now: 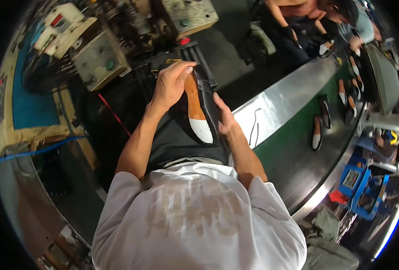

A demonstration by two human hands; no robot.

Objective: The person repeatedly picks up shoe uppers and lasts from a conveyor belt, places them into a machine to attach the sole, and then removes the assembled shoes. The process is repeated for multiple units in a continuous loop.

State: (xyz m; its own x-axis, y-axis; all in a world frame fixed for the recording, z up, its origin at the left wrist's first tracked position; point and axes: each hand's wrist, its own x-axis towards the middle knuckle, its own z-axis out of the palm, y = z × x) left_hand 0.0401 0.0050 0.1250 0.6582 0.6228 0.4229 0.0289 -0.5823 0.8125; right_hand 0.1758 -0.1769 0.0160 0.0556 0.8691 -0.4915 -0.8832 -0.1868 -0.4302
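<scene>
A black shoe (209, 103) is held in front of my body, with its underside turned up. That underside is brown along the heel and middle, and white (201, 129) at the end closer to me. My left hand (169, 85) grips the far end, thumb and fingers bent over its edge. Along the right side of the shoe, my right hand (225, 118) holds the black upper, its thumb pointing away from me; the other fingers are mostly hidden behind the shoe.
Beige machine boxes (101, 60) stand at the far left. A metal ledge (282, 101) with a black cord (254, 130) borders a green belt (282, 155) carrying several shoes (316, 132). A person (294, 18) handles a shoe at far right. Blue crates (357, 204) stand at right.
</scene>
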